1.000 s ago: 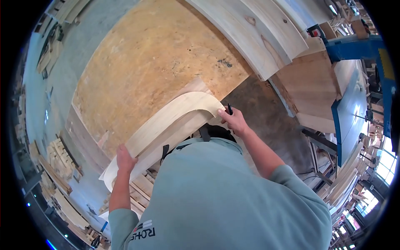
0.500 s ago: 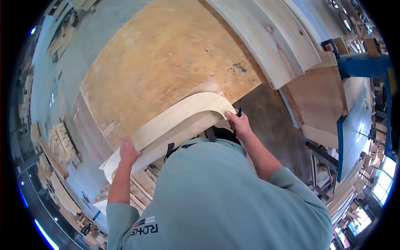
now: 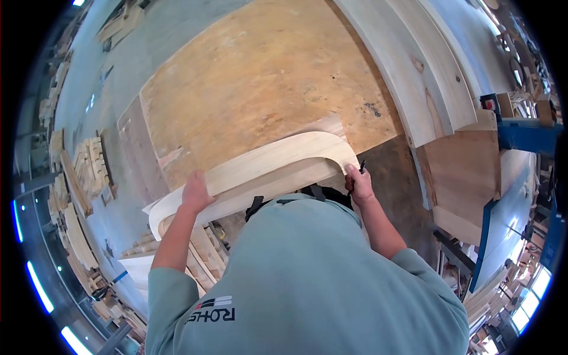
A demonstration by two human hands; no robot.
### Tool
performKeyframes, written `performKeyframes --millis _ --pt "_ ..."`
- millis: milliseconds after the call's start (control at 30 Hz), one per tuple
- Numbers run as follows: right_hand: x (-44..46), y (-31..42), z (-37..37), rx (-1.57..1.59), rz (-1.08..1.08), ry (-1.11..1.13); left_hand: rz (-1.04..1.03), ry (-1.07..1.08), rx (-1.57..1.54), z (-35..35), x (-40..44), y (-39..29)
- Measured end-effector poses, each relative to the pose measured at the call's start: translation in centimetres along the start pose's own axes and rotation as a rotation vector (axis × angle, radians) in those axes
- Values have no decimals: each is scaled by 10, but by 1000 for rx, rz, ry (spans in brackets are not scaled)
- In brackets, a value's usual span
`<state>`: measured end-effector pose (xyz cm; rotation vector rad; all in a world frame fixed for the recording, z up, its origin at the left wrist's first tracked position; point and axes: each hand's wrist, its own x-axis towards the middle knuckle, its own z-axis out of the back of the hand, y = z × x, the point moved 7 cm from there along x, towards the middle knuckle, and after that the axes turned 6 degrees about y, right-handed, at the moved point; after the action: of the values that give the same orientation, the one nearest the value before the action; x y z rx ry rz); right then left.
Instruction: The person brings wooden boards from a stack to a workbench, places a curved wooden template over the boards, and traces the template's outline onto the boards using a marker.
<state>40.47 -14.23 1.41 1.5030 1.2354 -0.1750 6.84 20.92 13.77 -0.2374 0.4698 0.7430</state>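
Note:
A pale, flat wooden piece with curved ends (image 3: 260, 161) lies over a wooden board (image 3: 284, 179) along the near edge of the worktable (image 3: 254, 83). My left hand (image 3: 197, 192) grips the wooden piece near its left end, thumb on the near side. At the other end, my right hand (image 3: 360, 183) is closed on the curved tip. A dark pen (image 3: 362, 164) is also tucked in that hand and sticks up beyond the fingers. The undersides of both grips are hidden.
Long pale planks (image 3: 408, 65) lie stacked at the far right of the table. Beside them stand a wooden box-like form (image 3: 461, 171) and a blue-edged panel (image 3: 503, 231). Stacked wood pieces (image 3: 92, 168) sit on the floor at left, with slats (image 3: 207, 251) beside my body.
The view has shifted, so the table and wooden piece appear further right. Both hands keep their hold, and the left hand lies flatter along the wooden piece.

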Motion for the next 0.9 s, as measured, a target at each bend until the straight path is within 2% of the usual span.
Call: performKeyframes --millis 33,200,300,467,867,900 --pt "2 -2 2 3 -8 11 4 -6 -3 3 1 -2" --pt "4 -9 -2 53 -45 16 77 228 92 -7 17 -5" --pt "10 -16 3 113 -29 10 115 274 109 -6 18 -5" --pt "14 -14 5 57 3 107 100 297 134 -3 20 -6" --pt "17 -15 8 72 81 113 103 339 156 -10 27 1" --pt "19 -15 9 -32 83 123 72 332 195 -11 26 -1"
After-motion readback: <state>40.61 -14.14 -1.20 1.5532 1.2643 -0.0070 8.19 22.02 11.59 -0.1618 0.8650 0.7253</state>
